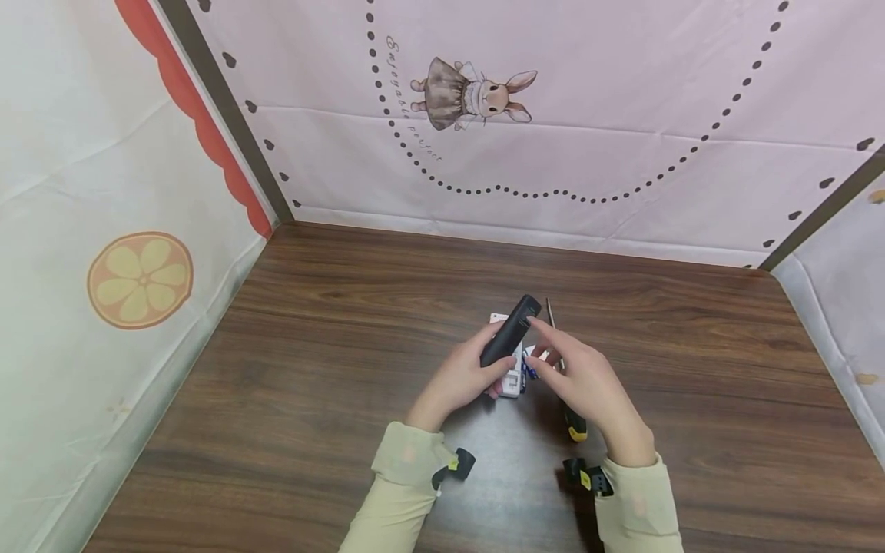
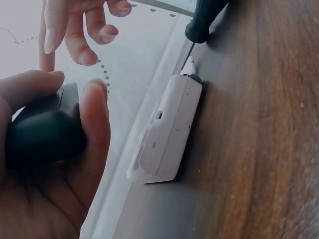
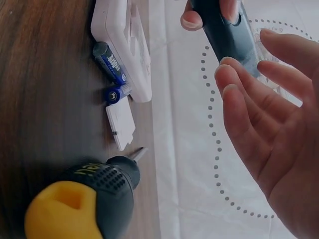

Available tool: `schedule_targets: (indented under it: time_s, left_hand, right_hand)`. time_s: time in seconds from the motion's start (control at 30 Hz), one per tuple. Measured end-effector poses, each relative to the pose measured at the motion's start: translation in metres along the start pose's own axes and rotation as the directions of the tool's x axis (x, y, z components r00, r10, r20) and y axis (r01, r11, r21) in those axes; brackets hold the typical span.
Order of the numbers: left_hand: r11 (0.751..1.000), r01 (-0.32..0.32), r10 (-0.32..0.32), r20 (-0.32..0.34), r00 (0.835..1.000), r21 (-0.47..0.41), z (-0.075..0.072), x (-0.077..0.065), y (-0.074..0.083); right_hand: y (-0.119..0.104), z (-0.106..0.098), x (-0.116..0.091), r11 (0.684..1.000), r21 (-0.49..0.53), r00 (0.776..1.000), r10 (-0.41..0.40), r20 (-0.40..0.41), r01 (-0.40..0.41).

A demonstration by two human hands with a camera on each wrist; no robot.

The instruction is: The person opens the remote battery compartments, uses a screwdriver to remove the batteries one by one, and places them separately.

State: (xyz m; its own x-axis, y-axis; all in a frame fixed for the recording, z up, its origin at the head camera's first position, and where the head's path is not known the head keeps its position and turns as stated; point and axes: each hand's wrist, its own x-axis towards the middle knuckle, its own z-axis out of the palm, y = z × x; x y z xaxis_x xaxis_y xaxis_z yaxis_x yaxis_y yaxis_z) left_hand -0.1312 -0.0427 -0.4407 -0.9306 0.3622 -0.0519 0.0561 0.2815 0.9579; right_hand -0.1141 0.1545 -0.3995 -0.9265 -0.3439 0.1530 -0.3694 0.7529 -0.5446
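Observation:
My left hand [image 1: 459, 376] holds a black bar-shaped device [image 1: 508, 332] between thumb and fingers, tilted up above the table. My right hand [image 1: 584, 376] is beside it with fingers loosely bent, its index fingertip at the device's upper end in the head view. Beneath the hands lies a white plastic device [image 3: 114, 25], partly hidden in the head view. Two blue batteries [image 3: 109, 63] lie against its side in the right wrist view, near a small white cover piece [image 3: 120, 124]. A screwdriver [image 3: 65, 211] with a black and yellow handle lies below my right hand.
The brown wood-grain table [image 1: 290, 369] extends to both sides of the hands. A pale printed cloth [image 1: 588, 100] with a rabbit figure hangs behind it, and a white cloth [image 1: 69, 230] with an orange slice hangs on the left.

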Motion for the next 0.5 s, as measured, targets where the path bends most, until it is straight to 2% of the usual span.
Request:
schedule_targets:
  time_s: [0.17,0.37,0.5]
  left_hand:
    - [1.000,-0.017,0.017,0.001,1.000,0.006,0.000,0.000,-0.001]
    - [0.994,-0.021,0.022,0.014,1.000,-0.103,-0.001,-0.001,0.003]
    - [0.986,-0.032,0.030,-0.013,0.999,-0.162,-0.002,-0.005,0.014]
  right_hand:
    - [0.002,0.001,0.000,1.000,0.000,1.000,0.014,0.010,-0.014]
    - [0.000,0.003,0.001,1.000,-0.003,0.999,0.020,0.048,-0.020]
    - [-0.006,0.009,0.002,1.000,-0.004,0.997,-0.017,0.079,0.018]
